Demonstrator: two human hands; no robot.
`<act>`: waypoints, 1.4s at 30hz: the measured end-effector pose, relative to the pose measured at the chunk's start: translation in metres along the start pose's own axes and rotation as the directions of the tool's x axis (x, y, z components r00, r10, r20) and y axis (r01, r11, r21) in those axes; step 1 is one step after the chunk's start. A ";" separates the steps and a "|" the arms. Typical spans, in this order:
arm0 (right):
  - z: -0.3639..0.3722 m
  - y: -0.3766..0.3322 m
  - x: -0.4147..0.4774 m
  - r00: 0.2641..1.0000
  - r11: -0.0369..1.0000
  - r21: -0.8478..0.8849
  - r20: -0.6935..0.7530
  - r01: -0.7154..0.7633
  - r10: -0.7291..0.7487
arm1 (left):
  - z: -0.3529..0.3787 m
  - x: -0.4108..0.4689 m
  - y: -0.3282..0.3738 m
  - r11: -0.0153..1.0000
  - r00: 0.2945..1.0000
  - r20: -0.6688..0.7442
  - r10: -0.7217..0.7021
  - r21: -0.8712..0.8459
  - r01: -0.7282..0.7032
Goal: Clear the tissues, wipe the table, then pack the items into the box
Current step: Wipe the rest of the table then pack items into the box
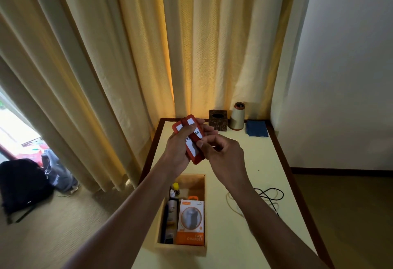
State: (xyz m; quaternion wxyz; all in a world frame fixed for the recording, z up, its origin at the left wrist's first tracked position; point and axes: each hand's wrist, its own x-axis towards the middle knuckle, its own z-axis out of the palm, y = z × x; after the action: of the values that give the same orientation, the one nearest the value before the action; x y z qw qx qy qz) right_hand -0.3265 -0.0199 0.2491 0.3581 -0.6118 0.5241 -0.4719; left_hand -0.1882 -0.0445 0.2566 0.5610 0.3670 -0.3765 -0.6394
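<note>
The pale yellow desk (244, 162) with dark wooden trim carried an open wooden box (201, 185) at its near left. Above it, my left hand (178, 149) and right hand (223, 151) both clamped the red rectangular cards with white labels (192, 141).

Readable print on two things only.
The orange charger pack (190, 222) in the box (180, 249) reads "FAST CHARGER" and "PD"; the red case (192, 141) shows letters partly hidden by fingers (188, 129), seemingly "P" and "AT".
</note>
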 end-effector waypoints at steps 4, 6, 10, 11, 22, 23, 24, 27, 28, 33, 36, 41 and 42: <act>0.001 0.003 -0.001 0.999 0.996 -0.085 -0.030 0.009 -0.011 | -0.002 0.000 -0.002 0.999 1.000 0.001 0.009 0.036 -0.009; 0.001 0.003 -0.003 0.999 0.995 -0.097 -0.031 0.026 -0.029 | -0.002 -0.001 -0.004 0.999 1.000 -0.014 0.001 0.046 0.000; -0.002 0.007 -0.008 0.988 0.983 -0.106 -0.021 0.149 -0.152 | -0.003 -0.003 -0.006 0.999 0.997 -0.069 -0.027 0.017 0.029; -0.002 0.010 -0.008 0.977 0.961 -0.182 -0.002 0.210 -0.214 | -0.003 -0.004 -0.008 0.999 0.997 -0.071 -0.038 -0.006 0.037; -0.015 0.067 -0.026 0.825 0.662 -0.493 0.355 0.565 -0.440 | 0.002 -0.017 -0.039 0.903 0.910 -0.260 -0.323 -0.373 0.213; -0.015 0.071 -0.027 0.821 0.658 -0.491 0.351 0.571 -0.451 | 0.002 -0.020 -0.041 0.894 0.902 -0.259 -0.347 -0.381 0.235; -0.014 0.076 -0.029 0.823 0.671 -0.477 0.349 0.568 -0.448 | 0.000 -0.021 -0.045 0.888 0.891 -0.267 -0.366 -0.388 0.249; -0.011 0.083 -0.034 0.883 0.802 -0.380 0.286 0.461 -0.373 | -0.013 -0.024 -0.058 0.909 0.867 -0.322 -0.380 -0.301 0.287; -0.011 0.083 -0.035 0.920 0.856 -0.350 0.240 0.380 -0.310 | -0.016 -0.027 -0.062 0.927 0.872 -0.331 -0.361 -0.230 0.296; -0.004 0.085 -0.035 0.957 0.978 0.001 0.206 -0.208 0.203 | -0.037 -0.046 -0.082 0.944 0.922 -0.344 -0.180 0.202 0.259; 0.005 0.079 -0.031 0.869 0.837 0.271 0.292 -0.476 0.400 | -0.063 -0.044 -0.090 0.953 0.906 -0.376 -0.195 0.146 0.266; 0.023 0.084 -0.026 0.745 0.578 0.472 0.369 -0.666 0.556 | -0.097 -0.041 -0.096 0.921 0.851 -0.363 -0.379 -0.056 0.387; 0.025 0.086 -0.025 0.738 0.556 0.492 0.351 -0.669 0.577 | -0.100 -0.041 -0.098 0.913 0.853 -0.336 -0.400 -0.069 0.401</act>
State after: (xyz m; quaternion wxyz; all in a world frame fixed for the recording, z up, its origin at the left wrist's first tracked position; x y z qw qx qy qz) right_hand -0.3283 -0.0133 0.1565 0.7109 -0.2762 0.5044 -0.4047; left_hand -0.1385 -0.0025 0.1264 0.4717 0.5438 -0.1895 -0.6678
